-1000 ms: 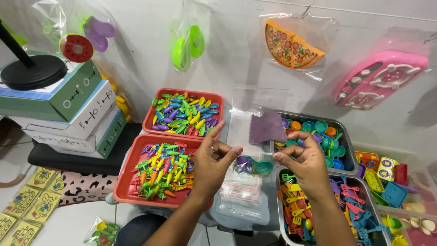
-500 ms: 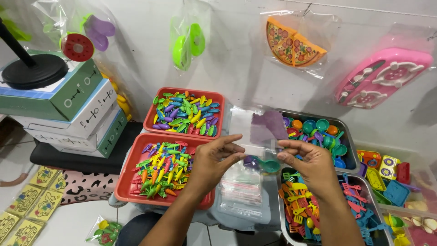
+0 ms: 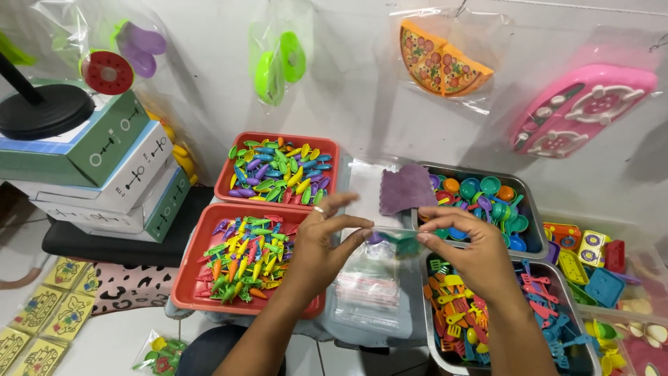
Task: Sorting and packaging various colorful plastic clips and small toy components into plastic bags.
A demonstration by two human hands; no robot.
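Observation:
Both my hands hold one small clear plastic bag (image 3: 393,237) by its top edge, above a stack of more clear bags (image 3: 372,289). My left hand (image 3: 323,244) pinches the left end, my right hand (image 3: 466,244) the right end. Small purple and green toy pieces show inside the bag between my fingers. A purple cloth-like piece (image 3: 406,188) lies just behind the bag.
Two red trays (image 3: 209,268) (image 3: 229,167) of small colourful toy vegetables sit at left. Metal trays hold toy cups (image 3: 529,230) and toy utensils (image 3: 431,341) at right. Stacked boxes (image 3: 104,167) stand far left. Bagged toys (image 3: 438,63) hang on the wall.
My hands have come closer together and lower, holding the bag's top stretched flat between them. The bag now hangs level in front of the stack.

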